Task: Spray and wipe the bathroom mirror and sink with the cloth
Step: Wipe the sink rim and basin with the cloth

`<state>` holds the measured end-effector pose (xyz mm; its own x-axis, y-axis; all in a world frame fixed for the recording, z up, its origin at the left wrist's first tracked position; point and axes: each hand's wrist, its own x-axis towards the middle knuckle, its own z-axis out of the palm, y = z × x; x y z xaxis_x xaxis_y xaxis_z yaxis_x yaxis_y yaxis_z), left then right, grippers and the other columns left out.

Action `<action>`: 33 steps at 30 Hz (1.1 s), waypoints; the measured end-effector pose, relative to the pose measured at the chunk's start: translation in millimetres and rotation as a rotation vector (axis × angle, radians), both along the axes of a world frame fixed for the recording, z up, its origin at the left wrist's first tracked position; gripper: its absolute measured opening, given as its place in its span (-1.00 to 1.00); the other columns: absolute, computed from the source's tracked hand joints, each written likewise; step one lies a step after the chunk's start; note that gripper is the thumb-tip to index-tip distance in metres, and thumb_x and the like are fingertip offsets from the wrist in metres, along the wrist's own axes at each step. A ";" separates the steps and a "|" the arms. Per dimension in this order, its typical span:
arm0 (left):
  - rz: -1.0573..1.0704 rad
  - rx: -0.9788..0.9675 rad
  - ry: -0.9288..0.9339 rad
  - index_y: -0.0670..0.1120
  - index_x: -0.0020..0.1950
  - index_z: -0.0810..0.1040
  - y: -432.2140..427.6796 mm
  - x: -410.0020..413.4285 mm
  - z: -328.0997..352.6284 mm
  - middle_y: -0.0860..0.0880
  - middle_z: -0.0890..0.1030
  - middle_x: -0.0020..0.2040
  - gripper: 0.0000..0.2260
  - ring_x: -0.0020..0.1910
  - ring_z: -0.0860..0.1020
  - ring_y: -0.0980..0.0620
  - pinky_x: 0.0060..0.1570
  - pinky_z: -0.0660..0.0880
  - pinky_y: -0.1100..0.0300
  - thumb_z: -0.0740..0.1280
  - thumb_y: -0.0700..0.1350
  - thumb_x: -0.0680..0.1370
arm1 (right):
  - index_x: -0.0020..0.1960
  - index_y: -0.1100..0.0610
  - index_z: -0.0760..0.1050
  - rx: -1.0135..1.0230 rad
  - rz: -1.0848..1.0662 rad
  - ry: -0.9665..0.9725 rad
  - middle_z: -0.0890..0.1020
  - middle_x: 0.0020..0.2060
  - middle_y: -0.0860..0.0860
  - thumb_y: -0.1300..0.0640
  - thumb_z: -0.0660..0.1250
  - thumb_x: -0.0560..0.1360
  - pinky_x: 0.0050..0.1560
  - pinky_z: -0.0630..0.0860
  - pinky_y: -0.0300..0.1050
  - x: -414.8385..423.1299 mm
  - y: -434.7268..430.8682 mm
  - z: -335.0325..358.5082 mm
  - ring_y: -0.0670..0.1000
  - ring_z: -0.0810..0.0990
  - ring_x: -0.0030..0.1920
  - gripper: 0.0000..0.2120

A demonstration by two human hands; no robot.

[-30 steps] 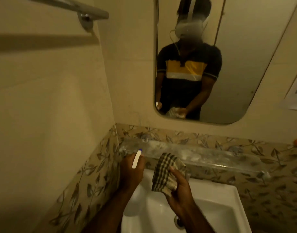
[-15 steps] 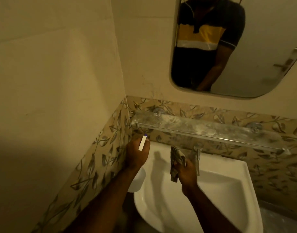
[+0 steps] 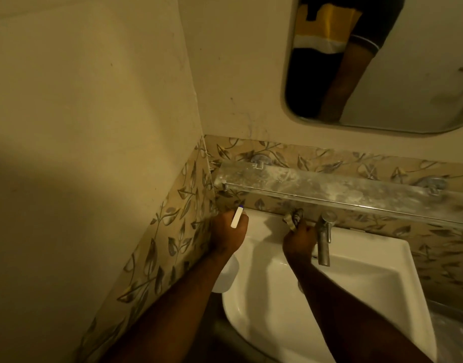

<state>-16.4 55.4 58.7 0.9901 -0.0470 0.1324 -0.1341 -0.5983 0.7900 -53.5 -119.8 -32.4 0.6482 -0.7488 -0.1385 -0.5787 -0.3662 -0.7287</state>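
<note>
My left hand [image 3: 228,233] grips a white spray bottle [image 3: 226,273] by its neck at the sink's left rear corner, the white trigger with a blue tip sticking up above my fingers. The bottle body hangs below my wrist beside the sink [image 3: 369,292]. My right hand [image 3: 299,241] holds a bunched checked cloth [image 3: 293,218] against the back ledge of the white sink, just left of the metal tap [image 3: 326,238]. The mirror [image 3: 408,82] hangs on the wall above, cut off by the frame's top and right.
A dusty glass shelf [image 3: 343,189] juts out over the back of the sink, close above both hands. Leaf-patterned tiles [image 3: 173,231] line the corner wall at the left and behind. The plain wall [image 3: 94,100] closes in on the left.
The view has tilted down, so the mirror has slid toward the top. My right hand has lowered the cloth from in front of the shelf to the sink's back ledge beside the tap.
</note>
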 end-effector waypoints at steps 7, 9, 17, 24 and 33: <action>-0.042 0.055 0.079 -0.17 -0.25 0.60 7.0 14.0 -7.3 -0.01 0.53 -0.38 -0.72 -0.40 0.46 0.10 -0.36 0.34 0.30 0.30 -0.04 0.57 | 0.44 0.22 0.38 0.046 0.110 0.160 0.40 0.34 0.28 0.16 0.22 0.60 0.30 0.40 0.19 25.3 -16.0 -17.6 0.33 0.42 0.31 -0.59; -0.043 0.064 0.066 -0.19 -0.24 0.61 7.1 17.5 -10.5 -0.04 0.54 -0.37 -0.73 -0.39 0.48 0.07 -0.35 0.34 0.32 0.30 -0.07 0.57 | 0.41 0.25 0.38 0.058 0.027 0.135 0.45 0.31 0.25 0.04 0.15 0.68 0.33 0.41 0.20 35.5 -14.4 -25.3 0.31 0.46 0.27 -0.61; -0.009 0.050 0.079 -0.20 -0.09 0.66 8.2 26.3 -15.8 -0.13 0.67 -0.21 -0.77 -0.28 0.51 0.09 -0.32 0.36 0.40 0.31 -0.07 0.59 | 0.37 0.27 0.50 -0.107 0.061 0.215 0.44 0.34 0.29 0.00 0.19 0.67 0.34 0.44 0.18 55.7 -6.0 -40.0 0.35 0.47 0.29 -0.58; 0.003 0.045 0.094 -0.17 -0.19 0.64 12.0 22.7 -22.0 -0.06 0.58 -0.36 -0.73 -0.36 0.56 0.01 -0.29 0.58 0.13 0.27 -0.07 0.58 | 0.32 0.18 0.55 -0.083 0.358 0.159 0.53 0.29 0.26 -0.01 0.28 0.60 0.25 0.56 0.12 85.2 47.2 -42.7 0.33 0.58 0.18 -0.62; -0.014 0.147 0.047 -0.20 -0.11 0.66 24.2 4.2 -17.4 -0.11 0.65 -0.26 -0.77 -0.31 0.56 0.04 -0.25 0.44 0.30 0.30 -0.09 0.59 | 0.31 0.08 0.56 -0.181 0.661 0.267 0.49 0.26 0.22 -0.07 0.27 0.59 0.21 0.55 0.08 92.2 84.6 -48.3 0.31 0.55 0.18 -0.63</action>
